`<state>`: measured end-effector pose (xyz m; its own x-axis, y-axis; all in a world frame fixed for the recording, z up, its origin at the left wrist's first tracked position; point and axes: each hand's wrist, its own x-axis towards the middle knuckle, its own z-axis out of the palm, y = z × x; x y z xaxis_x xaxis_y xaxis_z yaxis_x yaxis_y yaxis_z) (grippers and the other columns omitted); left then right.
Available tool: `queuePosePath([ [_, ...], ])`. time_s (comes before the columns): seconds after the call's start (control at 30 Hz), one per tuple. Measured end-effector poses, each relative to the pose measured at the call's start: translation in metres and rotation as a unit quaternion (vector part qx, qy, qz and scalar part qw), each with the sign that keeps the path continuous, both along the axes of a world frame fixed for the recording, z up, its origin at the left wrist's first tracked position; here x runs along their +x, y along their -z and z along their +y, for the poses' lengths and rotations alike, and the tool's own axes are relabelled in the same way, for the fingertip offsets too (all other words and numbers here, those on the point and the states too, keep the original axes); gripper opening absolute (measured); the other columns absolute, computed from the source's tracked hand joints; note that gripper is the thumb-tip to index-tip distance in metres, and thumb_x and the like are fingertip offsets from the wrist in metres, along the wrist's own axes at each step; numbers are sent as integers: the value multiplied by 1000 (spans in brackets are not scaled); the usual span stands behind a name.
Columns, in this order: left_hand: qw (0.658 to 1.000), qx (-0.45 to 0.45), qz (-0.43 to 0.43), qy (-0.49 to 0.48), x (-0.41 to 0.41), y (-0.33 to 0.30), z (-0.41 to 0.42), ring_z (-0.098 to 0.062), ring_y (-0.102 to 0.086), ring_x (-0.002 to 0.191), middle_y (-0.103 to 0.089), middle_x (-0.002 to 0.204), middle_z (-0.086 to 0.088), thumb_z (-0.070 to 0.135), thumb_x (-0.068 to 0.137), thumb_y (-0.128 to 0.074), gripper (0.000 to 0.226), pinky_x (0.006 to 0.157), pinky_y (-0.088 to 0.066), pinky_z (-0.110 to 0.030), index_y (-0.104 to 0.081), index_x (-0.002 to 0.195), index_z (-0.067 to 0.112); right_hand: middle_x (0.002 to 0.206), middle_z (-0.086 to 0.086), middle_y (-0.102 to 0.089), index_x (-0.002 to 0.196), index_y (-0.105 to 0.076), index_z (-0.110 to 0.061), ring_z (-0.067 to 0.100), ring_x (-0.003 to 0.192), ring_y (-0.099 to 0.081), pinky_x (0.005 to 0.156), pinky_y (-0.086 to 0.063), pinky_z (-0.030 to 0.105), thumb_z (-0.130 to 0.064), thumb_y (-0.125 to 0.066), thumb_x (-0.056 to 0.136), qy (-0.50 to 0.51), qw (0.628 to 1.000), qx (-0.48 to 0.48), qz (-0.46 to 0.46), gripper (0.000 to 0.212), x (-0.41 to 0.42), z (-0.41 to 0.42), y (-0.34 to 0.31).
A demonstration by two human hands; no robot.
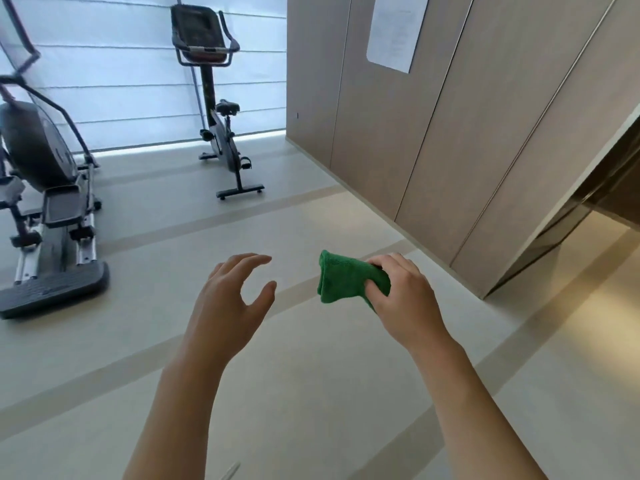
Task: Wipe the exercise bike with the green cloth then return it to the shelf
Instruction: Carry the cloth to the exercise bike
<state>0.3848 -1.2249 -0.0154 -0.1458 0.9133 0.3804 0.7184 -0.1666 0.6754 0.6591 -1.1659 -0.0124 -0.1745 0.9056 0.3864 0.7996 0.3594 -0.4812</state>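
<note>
Right hand (405, 299) grip clamps green cloth (346, 280); left hand (232, 303) spread, empty; exercise bike (216, 98) on pale floor (311, 393).

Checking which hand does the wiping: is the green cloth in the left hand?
No, the green cloth is gripped in the right hand, while the left hand is open and empty.

the room is bright with soft daylight that comes through the pale window blinds (138, 64) at the back, and a strip of glare lies on the floor (311, 375) just under them. a warmer, yellow light falls on the floor at the far right, and shadows are weak everywhere. the wide lens bends the wall panels (433, 133) strongly toward the edges, and the picture is a little soft, with no detail readable on the paper sheet (394, 29).
</note>
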Motion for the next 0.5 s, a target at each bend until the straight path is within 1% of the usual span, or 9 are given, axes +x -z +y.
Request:
queuePosePath([
  [0.23, 999, -5, -20, -48, -50, 13, 21, -7, -55, 123, -62, 128, 17, 29, 94, -73, 36, 102, -40, -25, -67, 130, 29, 102, -14, -59, 116, -66, -25, 12, 95, -53, 84, -52, 42, -22, -64, 95, -61, 998, -8, -22, 22, -64, 49, 4],
  [0.37, 998, -8, -16, -66, -64, 15, 42, -7, -55, 123, -62, 129, 17, 29, 94, -72, 36, 102, -40, -26, -67, 129, 29, 104, -11, -61, 118, -67, -23, 14, 96, -53, 85, -52, 43, -21, -65, 94, -83, 996, -10, -22, 23, -84, 84, 9],
  [0.5, 996, -9, 1, -85, -72, 15, 75, -8, -55, 123, -63, 129, 16, 29, 94, -73, 36, 103, -41, -27, -67, 129, 28, 106, -11, -62, 118, -67, -24, 14, 97, -55, 85, -52, 44, -22, -65, 94, -102, 995, -10, -15, 25, -94, 127, 13],
])
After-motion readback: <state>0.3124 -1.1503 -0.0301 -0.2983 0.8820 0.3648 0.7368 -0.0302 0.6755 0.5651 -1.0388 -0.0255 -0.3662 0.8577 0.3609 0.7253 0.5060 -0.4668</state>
